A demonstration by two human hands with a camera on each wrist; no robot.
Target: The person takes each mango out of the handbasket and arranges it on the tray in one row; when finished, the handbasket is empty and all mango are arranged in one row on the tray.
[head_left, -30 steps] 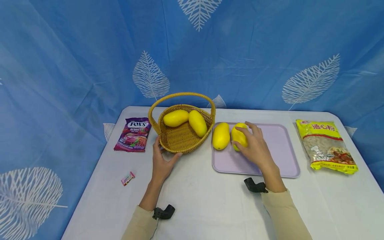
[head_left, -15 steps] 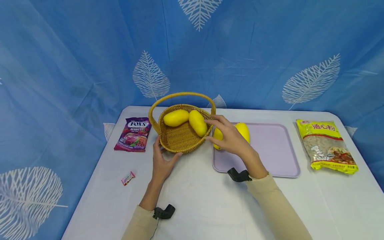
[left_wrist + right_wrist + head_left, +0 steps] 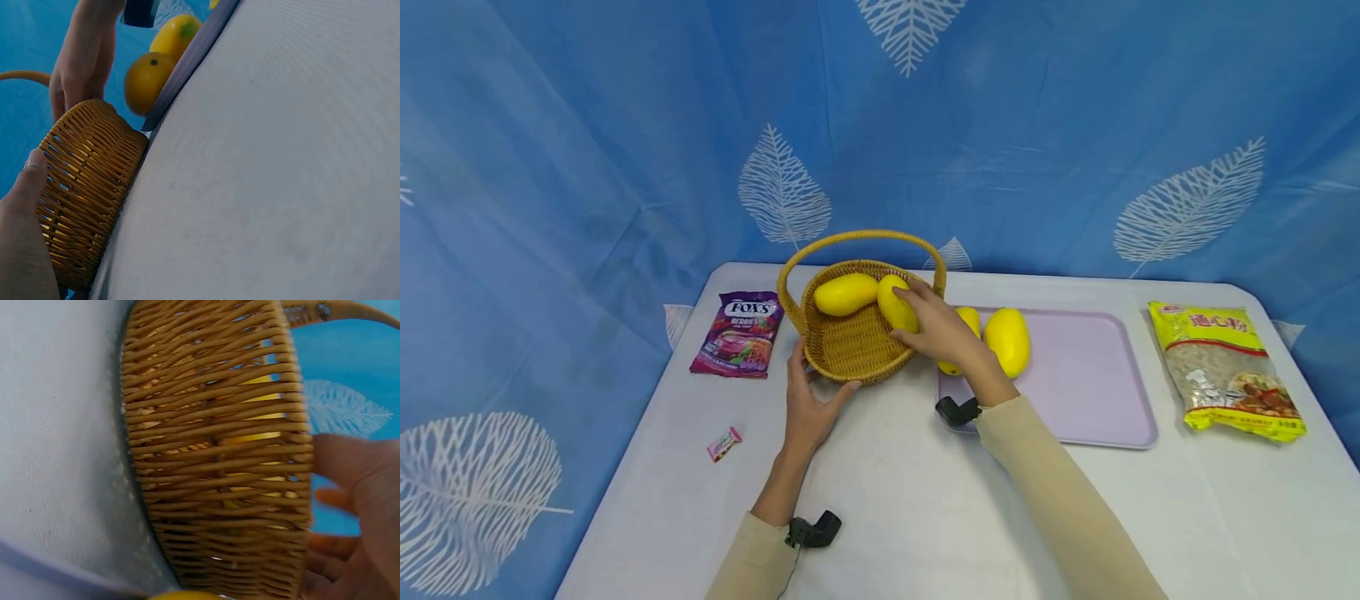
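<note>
A brown wicker basket [image 3: 855,342] with a tall arched handle holds two yellow mangoes. My left hand [image 3: 808,412] grips its near left side, with the thumb [image 3: 31,175] against the wicker wall in the left wrist view. Reaching over the right rim, my right hand [image 3: 942,332] has fingers and thumb around the right-hand mango [image 3: 893,302] inside. The left mango [image 3: 846,294] lies untouched beside it. On the lilac tray [image 3: 1082,375] rest two more mangoes: one [image 3: 1008,342] in full view, the other [image 3: 968,318] partly behind my right hand and wrist.
A purple Fox's candy bag [image 3: 737,333] lies left of the basket, with a small wrapped candy [image 3: 724,444] nearer the front. A yellow-and-clear food packet [image 3: 1227,371] lies right of the tray. A blue leaf-patterned cloth [image 3: 1000,150] hangs behind the white table [image 3: 887,500].
My right hand has gone left from a mango on the tray to the right-hand mango in the basket. My left hand stays on the basket. The mangoes keep their places.
</note>
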